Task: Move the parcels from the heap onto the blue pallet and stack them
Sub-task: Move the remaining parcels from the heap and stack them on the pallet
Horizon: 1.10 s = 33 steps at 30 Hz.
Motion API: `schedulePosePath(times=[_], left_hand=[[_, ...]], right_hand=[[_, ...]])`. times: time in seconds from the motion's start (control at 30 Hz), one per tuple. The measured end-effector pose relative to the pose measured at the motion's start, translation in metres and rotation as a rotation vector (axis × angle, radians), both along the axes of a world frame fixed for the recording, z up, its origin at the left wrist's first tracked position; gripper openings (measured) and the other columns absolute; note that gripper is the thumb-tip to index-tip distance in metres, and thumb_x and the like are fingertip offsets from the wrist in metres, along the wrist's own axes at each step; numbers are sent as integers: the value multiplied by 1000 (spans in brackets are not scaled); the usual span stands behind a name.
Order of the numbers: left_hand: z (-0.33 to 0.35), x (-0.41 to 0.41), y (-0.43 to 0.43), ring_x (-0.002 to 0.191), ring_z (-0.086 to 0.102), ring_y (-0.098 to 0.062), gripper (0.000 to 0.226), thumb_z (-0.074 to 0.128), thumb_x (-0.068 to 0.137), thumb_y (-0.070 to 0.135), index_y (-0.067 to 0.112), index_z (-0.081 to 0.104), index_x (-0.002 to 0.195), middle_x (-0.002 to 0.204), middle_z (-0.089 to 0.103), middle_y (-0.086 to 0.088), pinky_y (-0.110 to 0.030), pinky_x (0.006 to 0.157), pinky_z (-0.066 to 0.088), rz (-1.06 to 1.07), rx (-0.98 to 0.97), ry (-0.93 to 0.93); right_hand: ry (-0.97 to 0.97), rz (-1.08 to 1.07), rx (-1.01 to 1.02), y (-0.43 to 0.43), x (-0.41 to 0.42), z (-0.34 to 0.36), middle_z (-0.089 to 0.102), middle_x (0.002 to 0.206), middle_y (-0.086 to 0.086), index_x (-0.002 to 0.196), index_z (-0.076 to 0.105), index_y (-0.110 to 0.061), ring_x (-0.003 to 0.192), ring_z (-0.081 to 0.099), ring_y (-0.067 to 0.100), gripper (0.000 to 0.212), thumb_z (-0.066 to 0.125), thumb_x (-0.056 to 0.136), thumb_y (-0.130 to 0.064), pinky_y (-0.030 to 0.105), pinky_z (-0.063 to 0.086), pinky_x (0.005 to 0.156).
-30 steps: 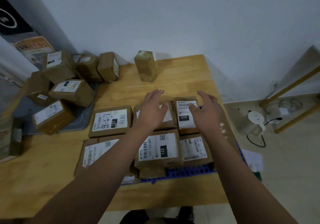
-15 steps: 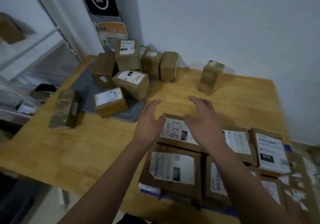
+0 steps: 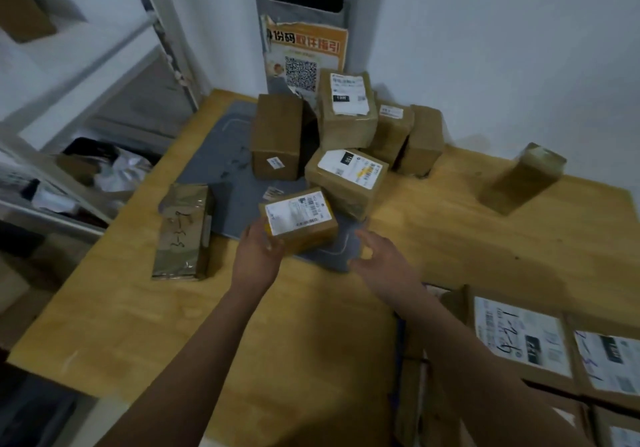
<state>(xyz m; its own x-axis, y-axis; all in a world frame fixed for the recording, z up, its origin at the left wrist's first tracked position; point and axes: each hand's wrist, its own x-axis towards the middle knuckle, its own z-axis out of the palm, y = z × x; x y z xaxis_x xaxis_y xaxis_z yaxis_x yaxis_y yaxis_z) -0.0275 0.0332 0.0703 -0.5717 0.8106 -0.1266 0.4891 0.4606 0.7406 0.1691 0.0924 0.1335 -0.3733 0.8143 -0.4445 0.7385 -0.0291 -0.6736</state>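
A heap of several brown parcels (image 3: 343, 124) lies on a grey mat (image 3: 221, 169) at the back of the wooden table (image 3: 450, 239). Nearest to me is a small parcel with a white label (image 3: 299, 220). My left hand (image 3: 259, 254) grips its near left corner, thumb on the front face. My right hand (image 3: 377, 256) hovers open just right of that parcel, not touching it. At the lower right, flat labelled parcels (image 3: 519, 339) lie side by side on the blue pallet (image 3: 401, 336), of which only a dark sliver shows.
A tape-wrapped parcel (image 3: 183, 232) lies alone on the table at the left. Another brown parcel (image 3: 523, 178) stands alone at the right by the wall. A metal shelf rack (image 3: 104, 76) stands left of the table. A QR-code poster (image 3: 304, 55) hangs behind the heap.
My view has swung left from the pallet to the heap. Both hands left the stacked parcels and reached forward; the left hand now holds the small labelled parcel.
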Motion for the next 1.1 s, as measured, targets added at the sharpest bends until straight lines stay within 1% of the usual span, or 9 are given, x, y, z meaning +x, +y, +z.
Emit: schedulePosePath(times=[0.07, 0.13, 0.27, 0.33, 0.47, 0.63, 0.77, 0.93, 1.1], left_hand=[[-11, -15, 9, 127, 46, -27, 47, 64, 91, 17, 10, 49, 135, 137, 52, -12, -26, 89, 34, 10, -22, -37], [-20, -26, 18, 126, 47, -26, 49, 64, 91, 18, 13, 47, 136, 138, 51, -11, -26, 87, 34, 2, -36, -63], [-34, -40, 35, 124, 50, -24, 51, 63, 92, 20, 16, 43, 138, 140, 47, -8, -25, 85, 38, -17, -70, -67], [-39, -45, 41, 121, 52, -25, 51, 65, 90, 21, 17, 43, 136, 139, 47, -7, -30, 85, 44, -24, -84, -102], [-48, -55, 54, 120, 52, -25, 47, 68, 88, 25, 17, 45, 128, 136, 47, -5, -40, 88, 52, -66, -107, -154], [-55, -63, 69, 125, 48, -28, 53, 65, 91, 25, 13, 41, 136, 140, 43, -8, -42, 91, 50, -46, -133, -175], [-63, -60, 73, 134, 42, -31, 76, 66, 90, 27, 14, 23, 151, 151, 37, -12, -48, 103, 43, -3, -150, -331], [-59, -48, 69, 128, 50, -36, 93, 66, 91, 19, 25, -2, 154, 151, 39, -13, -47, 94, 48, 93, -110, -447], [-42, -38, 61, 123, 55, -28, 84, 62, 93, 23, 31, 4, 153, 150, 42, -3, -43, 87, 52, 123, 12, -422]], right_hand=[[-26, -11, -21, 6, -15, -7, 47, 143, 12, 143, 44, -16, 103, 54, 20, 48, 54, 96, -16, 26, 45, 71], [-62, -13, -37, 13, -27, -14, 50, 141, 12, 144, 43, -13, 93, 53, 16, 49, 53, 96, -15, 22, 44, 65], [-86, -33, -75, 30, -48, -27, 51, 136, 10, 143, 42, -12, 108, 55, 22, 49, 53, 96, -15, 35, 49, 87], [-52, -64, -117, 38, -58, -34, 52, 125, 4, 144, 41, -12, 107, 53, 21, 51, 56, 95, -18, 33, 45, 87], [13, -90, -95, 53, -76, -46, 51, 138, -2, 142, 43, -22, 128, 49, 21, 64, 72, 86, -34, 29, 39, 95], [13, -109, -27, 71, -90, -63, 63, 122, -8, 123, 55, -25, 112, 58, 9, 50, 75, 81, -42, 33, 47, 96], [21, -73, -81, 75, -101, -66, 60, 119, -8, 124, 53, -19, 113, 56, 8, 42, 71, 88, -29, 21, 41, 89], [37, -184, -160, 75, -97, -79, 61, 126, -2, 131, 47, -21, 118, 57, 16, 46, 63, 88, -12, 36, 49, 99], [110, -322, -130, 71, -77, -73, 51, 136, 1, 141, 44, -24, 118, 56, 19, 57, 63, 88, -17, 45, 50, 100]])
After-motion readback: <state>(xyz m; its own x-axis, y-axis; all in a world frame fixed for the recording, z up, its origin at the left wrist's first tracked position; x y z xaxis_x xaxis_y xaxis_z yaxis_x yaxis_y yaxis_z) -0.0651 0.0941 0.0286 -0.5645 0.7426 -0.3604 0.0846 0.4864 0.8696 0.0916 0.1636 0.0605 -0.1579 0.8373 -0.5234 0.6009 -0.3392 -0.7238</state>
